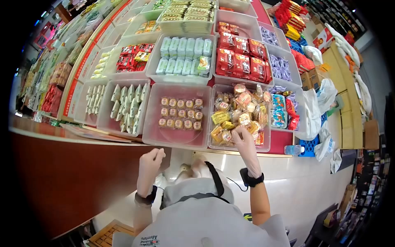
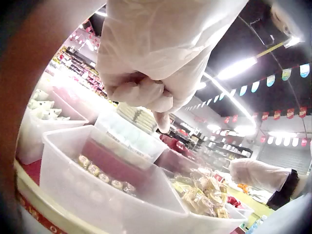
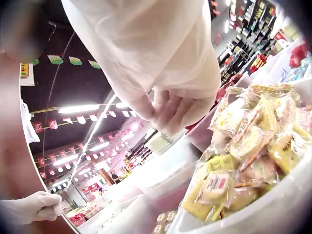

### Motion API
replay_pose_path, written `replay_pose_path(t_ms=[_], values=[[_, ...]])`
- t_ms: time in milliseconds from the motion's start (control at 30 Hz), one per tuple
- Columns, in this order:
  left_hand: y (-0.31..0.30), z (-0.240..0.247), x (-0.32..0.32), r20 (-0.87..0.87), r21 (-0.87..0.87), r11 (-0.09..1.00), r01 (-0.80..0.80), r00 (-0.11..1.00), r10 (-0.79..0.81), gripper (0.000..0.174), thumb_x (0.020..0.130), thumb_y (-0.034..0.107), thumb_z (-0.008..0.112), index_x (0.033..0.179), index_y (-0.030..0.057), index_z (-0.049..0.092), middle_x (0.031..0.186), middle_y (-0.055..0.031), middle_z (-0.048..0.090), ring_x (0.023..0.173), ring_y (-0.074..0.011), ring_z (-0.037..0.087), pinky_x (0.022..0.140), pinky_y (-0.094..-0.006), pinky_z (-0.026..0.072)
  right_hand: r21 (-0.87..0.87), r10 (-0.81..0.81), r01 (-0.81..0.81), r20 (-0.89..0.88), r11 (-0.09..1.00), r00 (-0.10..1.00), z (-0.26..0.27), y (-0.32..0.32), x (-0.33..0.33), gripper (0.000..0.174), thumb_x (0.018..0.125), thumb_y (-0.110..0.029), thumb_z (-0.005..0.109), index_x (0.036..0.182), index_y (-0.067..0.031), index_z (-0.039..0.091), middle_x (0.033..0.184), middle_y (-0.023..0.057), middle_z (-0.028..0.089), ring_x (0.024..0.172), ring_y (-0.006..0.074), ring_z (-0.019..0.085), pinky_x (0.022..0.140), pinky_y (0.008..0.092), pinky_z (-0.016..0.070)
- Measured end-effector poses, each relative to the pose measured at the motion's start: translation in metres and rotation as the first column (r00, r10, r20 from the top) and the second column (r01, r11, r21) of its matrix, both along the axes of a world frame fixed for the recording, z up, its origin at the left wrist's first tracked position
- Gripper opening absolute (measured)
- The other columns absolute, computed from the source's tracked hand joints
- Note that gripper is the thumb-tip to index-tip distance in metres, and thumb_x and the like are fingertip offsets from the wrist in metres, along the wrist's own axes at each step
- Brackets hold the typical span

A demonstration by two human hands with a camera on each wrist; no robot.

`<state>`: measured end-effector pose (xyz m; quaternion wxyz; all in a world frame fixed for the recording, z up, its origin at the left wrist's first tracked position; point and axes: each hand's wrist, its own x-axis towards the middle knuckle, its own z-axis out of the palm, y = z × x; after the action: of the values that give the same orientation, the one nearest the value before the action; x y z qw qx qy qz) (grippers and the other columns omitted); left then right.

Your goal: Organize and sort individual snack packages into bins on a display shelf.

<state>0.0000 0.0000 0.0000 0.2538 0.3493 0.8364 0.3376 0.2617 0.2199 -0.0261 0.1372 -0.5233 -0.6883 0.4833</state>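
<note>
My left hand [image 1: 150,165], in a thin translucent glove, is held just in front of the tub [image 1: 177,140] at the table's edge. Its fingers are loosely curled, with nothing visible in them. Neat rows of small round wrapped cakes [image 1: 180,113] lie inside that tub. The gloved right hand [image 1: 247,149] is over the front of the neighbouring tub [image 1: 240,147], which holds a jumbled heap of individually wrapped pastries [image 1: 242,105]. In the right wrist view, the right fingers [image 3: 170,114] bend loosely beside the heap; no item shows between them.
Behind stand tubs of pale green packets [image 1: 181,48] and red packets [image 1: 238,61]. White pouches [image 1: 128,107] fill a tub to the left, blue packets [image 1: 279,111] one to the right. A water bottle [image 1: 292,150] is by the right front corner; a brown surface [image 1: 82,173] lies front left.
</note>
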Motion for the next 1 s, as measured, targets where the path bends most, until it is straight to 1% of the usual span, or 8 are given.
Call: replay_pose_path(t_ms=[100, 167, 267, 400, 667, 800, 867, 1000], values=[[0.023, 0.005, -0.02, -0.073, 0.075, 0.997, 0.024, 0.997, -0.019, 0.027, 0.092, 0.021, 0.056, 0.085, -0.0038, 0.063, 0.067, -0.0204, 0.058, 0.056, -0.0235, 0.058, 0.056, -0.0331, 0.0448, 0.275, 0.034, -0.004, -0.103, 0.961, 0.994, -0.005, 0.027, -0.038, 0.019, 0.087, -0.013, 0.059, 0.102, -0.0014, 0.06, 0.101, 0.0165, 0.064, 0.093, 0.0268, 0.062, 0.081, 0.0377, 0.0487], [0.038, 0.009, -0.022, -0.014, 0.087, 0.996, 0.021, 1.0, -0.02, 0.027, 0.093, 0.021, 0.055, 0.086, -0.0041, 0.062, 0.066, -0.0196, 0.057, 0.054, -0.0209, 0.054, 0.056, -0.0314, 0.0436, 0.762, 0.104, -0.145, 0.102, 0.631, 0.989, -0.021, 0.052, -0.057, 0.02, 0.084, -0.008, 0.058, 0.103, -0.0036, 0.061, 0.105, 0.0169, 0.063, 0.094, 0.0299, 0.061, 0.08, 0.0395, 0.0482], [0.05, 0.001, -0.03, -0.017, 0.076, 0.996, 0.053, 0.999, -0.052, 0.027, 0.093, 0.02, 0.055, 0.086, -0.0042, 0.062, 0.065, -0.018, 0.056, 0.054, -0.0182, 0.049, 0.056, -0.0305, 0.0423, 0.832, -0.006, -0.295, 0.337, 0.47, 0.942, -0.051, 0.071, -0.078, 0.022, 0.079, -0.007, 0.059, 0.101, -0.0075, 0.061, 0.102, 0.0135, 0.062, 0.093, 0.0316, 0.061, 0.082, 0.0417, 0.0469], [0.058, -0.006, -0.048, 0.039, 0.12, 0.993, -0.017, 0.999, 0.012, 0.026, 0.094, 0.019, 0.053, 0.085, -0.0034, 0.064, 0.059, -0.01, 0.055, 0.054, -0.0138, 0.046, 0.053, -0.0304, 0.0395, 0.67, -0.009, -0.433, 0.549, 0.602, 0.836, -0.073, 0.08, -0.089, 0.026, 0.077, -0.012, 0.061, 0.103, -0.0121, 0.062, 0.09, 0.0121, 0.06, 0.084, 0.0288, 0.06, 0.071, 0.0411, 0.0466], [0.098, -0.022, -0.068, 0.202, 0.075, 0.995, 0.067, 0.976, -0.081, 0.021, 0.09, 0.018, 0.055, 0.089, -0.0012, 0.064, 0.064, -0.0027, 0.054, 0.061, -0.0089, 0.047, 0.056, -0.0255, 0.0396, 0.764, -0.089, -0.282, 0.404, 0.58, 0.91, -0.072, 0.095, -0.098, 0.012, 0.074, -0.013, 0.063, 0.084, -0.0102, 0.056, 0.076, 0.0097, 0.059, 0.073, 0.0258, 0.059, 0.061, 0.0395, 0.0453], [0.138, 0.01, -0.049, 0.297, 0.066, 0.969, 0.239, 0.922, -0.247, 0.025, 0.093, 0.018, 0.053, 0.109, -0.0001, 0.061, 0.094, -0.0082, 0.064, 0.08, -0.0131, 0.056, 0.071, -0.0272, 0.0458, 0.712, 0.04, -0.11, 0.115, 0.693, 0.993, -0.001, 0.062, -0.11, 0.034, 0.076, -0.016, 0.068, 0.107, -0.0069, 0.057, 0.087, 0.0134, 0.06, 0.079, 0.0312, 0.057, 0.07, 0.0433, 0.0449], [0.155, 0.013, -0.027, 0.624, 0.421, 0.904, 0.081, 0.697, -0.353, 0.038, 0.094, 0.017, 0.052, 0.129, 0.0022, 0.049, 0.122, -0.0111, 0.055, 0.103, -0.0163, 0.056, 0.088, -0.0283, 0.0443, 0.617, 0.193, -0.175, 0.039, 0.767, 0.981, 0.021, 0.039, -0.117, 0.042, 0.077, -0.018, 0.069, 0.114, -0.0067, 0.055, 0.095, 0.0142, 0.061, 0.086, 0.032, 0.059, 0.074, 0.0426, 0.0462], [0.171, 0.02, -0.011, 0.636, 0.178, 0.937, 0.3, 0.692, -0.342, 0.047, 0.093, 0.015, 0.053, 0.137, 0.0048, 0.04, 0.13, -0.0095, 0.05, 0.115, -0.0166, 0.051, 0.098, -0.0301, 0.0404, 0.69, 0.337, -0.125, -0.18, 0.713, 0.924, 0.012, 0.004, -0.126, 0.043, 0.076, -0.016, 0.071, 0.115, -0.0062, 0.057, 0.098, 0.0152, 0.062, 0.092, 0.0331, 0.06, 0.079, 0.0416, 0.048]])
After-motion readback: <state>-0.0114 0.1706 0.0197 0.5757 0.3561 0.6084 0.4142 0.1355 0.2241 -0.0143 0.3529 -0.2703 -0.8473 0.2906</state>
